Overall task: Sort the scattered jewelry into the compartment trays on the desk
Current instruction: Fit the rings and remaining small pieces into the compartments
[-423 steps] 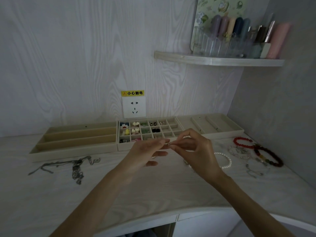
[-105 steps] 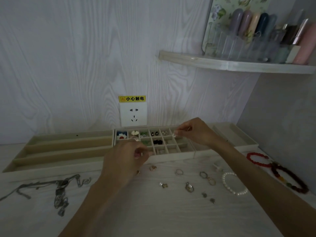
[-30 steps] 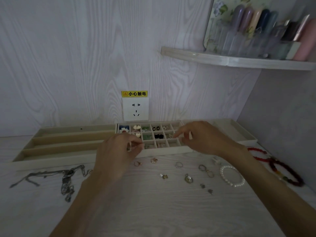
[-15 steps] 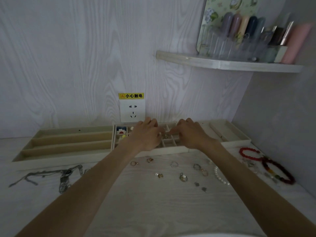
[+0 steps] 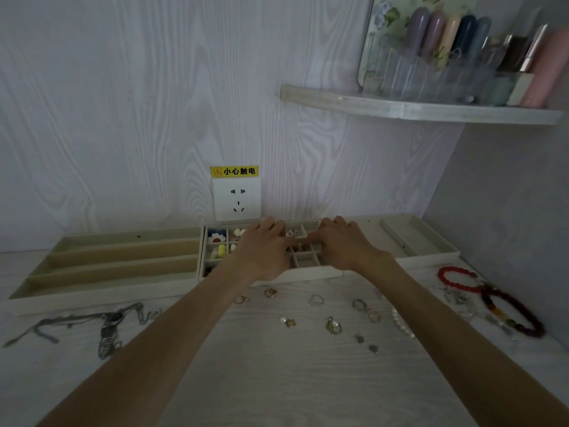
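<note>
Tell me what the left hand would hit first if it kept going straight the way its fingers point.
Probably the back wall of the grid tray, then the wall socket; the left hand is already over its compartments, though depth is unclear.

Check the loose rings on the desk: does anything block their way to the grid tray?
Nothing fixed does. The rings lie on open desk just before the grid tray; only both hands hover over its compartments.

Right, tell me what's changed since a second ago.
Both hands moved forward from the grid tray's front edge to over its cells: left hand, right hand, fingertips meeting above a small gold piece. Whether either grips it can't be told. Rings and bracelets on the desk stayed put.
</note>
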The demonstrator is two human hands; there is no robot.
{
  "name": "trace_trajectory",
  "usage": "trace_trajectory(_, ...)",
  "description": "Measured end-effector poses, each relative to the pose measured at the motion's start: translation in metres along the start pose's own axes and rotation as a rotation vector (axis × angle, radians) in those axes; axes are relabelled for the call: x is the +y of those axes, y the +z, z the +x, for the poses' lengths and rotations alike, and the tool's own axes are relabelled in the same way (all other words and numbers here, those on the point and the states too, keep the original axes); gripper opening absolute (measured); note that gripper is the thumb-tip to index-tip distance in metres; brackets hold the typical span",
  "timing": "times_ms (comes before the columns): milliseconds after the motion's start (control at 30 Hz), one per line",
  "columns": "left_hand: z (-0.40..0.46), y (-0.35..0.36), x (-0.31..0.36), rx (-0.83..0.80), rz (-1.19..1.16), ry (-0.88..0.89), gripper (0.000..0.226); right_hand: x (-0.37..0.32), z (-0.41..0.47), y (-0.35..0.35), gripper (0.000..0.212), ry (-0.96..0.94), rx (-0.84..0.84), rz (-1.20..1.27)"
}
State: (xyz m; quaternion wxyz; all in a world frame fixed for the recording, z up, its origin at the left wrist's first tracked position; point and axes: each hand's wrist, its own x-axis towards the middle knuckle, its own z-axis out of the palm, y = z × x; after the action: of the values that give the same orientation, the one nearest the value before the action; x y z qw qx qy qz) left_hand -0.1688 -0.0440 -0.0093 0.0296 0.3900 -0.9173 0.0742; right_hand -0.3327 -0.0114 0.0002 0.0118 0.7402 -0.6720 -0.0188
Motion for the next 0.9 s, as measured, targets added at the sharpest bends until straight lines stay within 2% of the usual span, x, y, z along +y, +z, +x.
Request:
trace_trajectory(267,0.001,-0.001,0.0,0.0,0.01,0.005,0.043,-0.002,0.0,-0.002,0.051,0.0,0.013,0.019)
trace_trajectory(467,-0.017,-0.022,0.0,0.143,-0.076,-0.026,0.041,-0.001,-0.027,-0.027,0.036,-0.015,0.092,0.144)
trace_trajectory(667,-0.085,-0.021,-0.005,0.157,-0.325,-0.13,0.031,-0.023,-0.09,-0.029,0.018,-0.149,0.127,0.314)
trace_trajectory(767,-0.115,-0.008,-0.005,0.151,-0.52,-0.246,0.023,-0.044,-0.106,-0.013,0.025,-0.161,0.136,0.328)
trace_trajectory(900,-0.137,0.0,0.006,0.098,-0.559,-0.278,0.022,-0.062,-0.11,0.006,0.03,-0.121,0.176,0.256)
